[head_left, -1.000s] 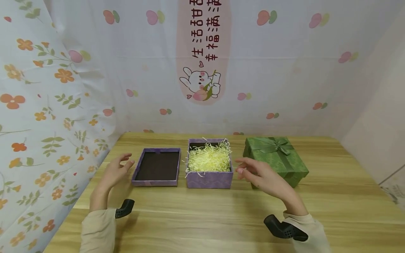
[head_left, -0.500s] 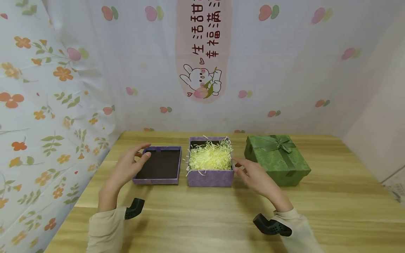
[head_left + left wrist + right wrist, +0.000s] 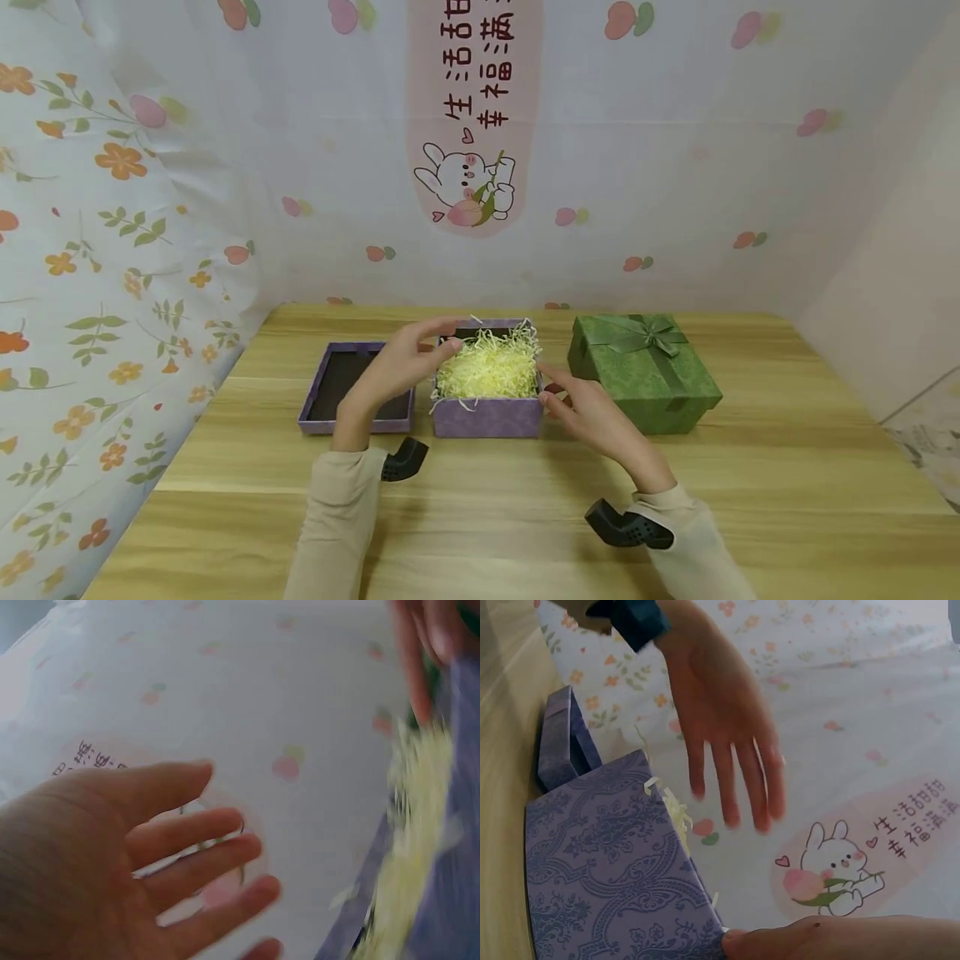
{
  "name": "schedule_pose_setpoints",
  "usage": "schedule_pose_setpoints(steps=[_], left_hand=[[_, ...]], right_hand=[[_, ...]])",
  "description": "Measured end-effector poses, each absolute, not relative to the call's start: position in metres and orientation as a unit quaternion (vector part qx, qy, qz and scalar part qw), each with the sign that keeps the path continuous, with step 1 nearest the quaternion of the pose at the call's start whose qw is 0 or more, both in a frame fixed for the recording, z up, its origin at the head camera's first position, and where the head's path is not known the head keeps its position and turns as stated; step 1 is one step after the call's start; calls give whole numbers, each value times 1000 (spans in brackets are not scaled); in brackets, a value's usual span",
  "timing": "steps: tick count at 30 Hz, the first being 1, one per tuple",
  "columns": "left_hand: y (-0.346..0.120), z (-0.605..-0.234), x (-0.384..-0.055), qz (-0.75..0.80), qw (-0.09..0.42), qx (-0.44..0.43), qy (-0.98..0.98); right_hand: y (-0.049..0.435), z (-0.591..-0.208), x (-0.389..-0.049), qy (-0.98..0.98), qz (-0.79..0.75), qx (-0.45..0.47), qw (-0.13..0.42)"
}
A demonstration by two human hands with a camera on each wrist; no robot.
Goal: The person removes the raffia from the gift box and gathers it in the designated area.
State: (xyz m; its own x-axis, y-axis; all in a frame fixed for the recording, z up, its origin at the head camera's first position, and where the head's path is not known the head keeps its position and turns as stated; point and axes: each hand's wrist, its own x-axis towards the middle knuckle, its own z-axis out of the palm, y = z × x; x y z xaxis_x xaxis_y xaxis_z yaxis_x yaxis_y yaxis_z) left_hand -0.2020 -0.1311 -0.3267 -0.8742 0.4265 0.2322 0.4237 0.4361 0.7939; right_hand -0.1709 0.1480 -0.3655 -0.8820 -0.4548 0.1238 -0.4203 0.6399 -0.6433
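Note:
A purple patterned gift box (image 3: 487,418) stands lidless on the table, filled with pale yellow shredded paper (image 3: 487,371). Over its left side hovers my left hand (image 3: 405,362), fingers spread and holding nothing; the left wrist view shows the palm (image 3: 82,870) and separated fingers. My right hand (image 3: 588,412) touches the box's right side near the front corner with extended fingers. In the right wrist view its thumb (image 3: 780,943) lies against the upper edge of the box (image 3: 607,862). The box's purple lid (image 3: 337,383) lies upturned to the left, partly hidden behind my left arm.
A green gift box (image 3: 645,358) with a ribbon bow sits just right of my right hand. A printed cloth (image 3: 337,167) hangs behind the wooden table (image 3: 480,517), and a floral one covers the left side. Black wrist mounts (image 3: 405,458) stick out from both sleeves.
My left hand has moved right, from beside the lid, across it, to above the purple box. My right hand has come in left to the box's side. The boxes stay put.

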Motion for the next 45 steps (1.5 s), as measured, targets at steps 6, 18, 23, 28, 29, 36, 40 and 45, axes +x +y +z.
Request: schedule_pose_setpoints(steps=[6, 18, 23, 28, 29, 36, 40, 45], left_hand=[[-87, -339, -227, 391, 69, 303, 866], [-51, -360, -249, 271, 103, 311, 905], [-49, -367, -251, 233, 114, 260, 930], [-47, -370, -248, 182, 127, 241, 945], [-47, -370, -248, 176, 133, 235, 947], [-42, -370, -250, 131, 178, 213, 952], [-36, -370, -252, 70, 198, 231, 950], [-30, -371, -252, 43, 224, 228, 947]], right_hand=[[146, -369, -172, 899, -367, -236, 41], [144, -366, -172, 894, -368, -253, 31], [144, -365, -173, 893, -371, -251, 41], [145, -365, -173, 895, -370, -247, 43], [145, -366, -173, 895, -370, -247, 43], [147, -361, -175, 889, -383, -248, 53], [151, -359, -177, 890, -378, -248, 61], [157, -353, -180, 895, -344, -274, 70]])
